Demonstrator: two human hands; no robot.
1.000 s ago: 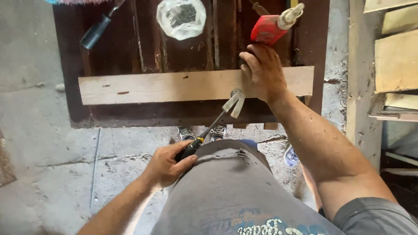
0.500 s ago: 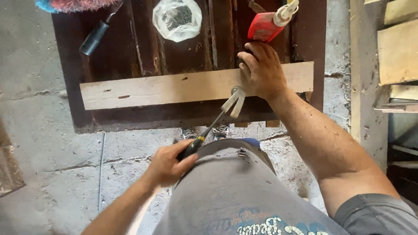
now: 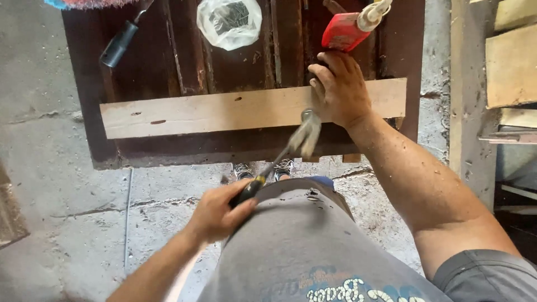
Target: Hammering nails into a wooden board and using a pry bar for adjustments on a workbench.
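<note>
My left hand (image 3: 218,211) grips the black handle of a claw hammer (image 3: 291,146), whose blurred metal head hangs over the near edge of a pale wooden plank (image 3: 224,111). The plank lies across a dark brown wooden table (image 3: 84,84). My right hand (image 3: 341,88) presses flat on the plank near its right end, just right of the hammer head. Whatever lies under that hand's fingers is hidden.
On the table behind the plank stand a red bottle with a white nozzle (image 3: 349,28), a clear plastic bag of small dark pieces (image 3: 229,21) and a black-handled tool (image 3: 120,42). Pale boards (image 3: 512,61) are stacked at the right. Grey concrete floor (image 3: 67,184) lies below.
The hammer head has swung slightly up and right and is now blurred. My left hand has shifted a little. My right hand stays pressed on the plank.
</note>
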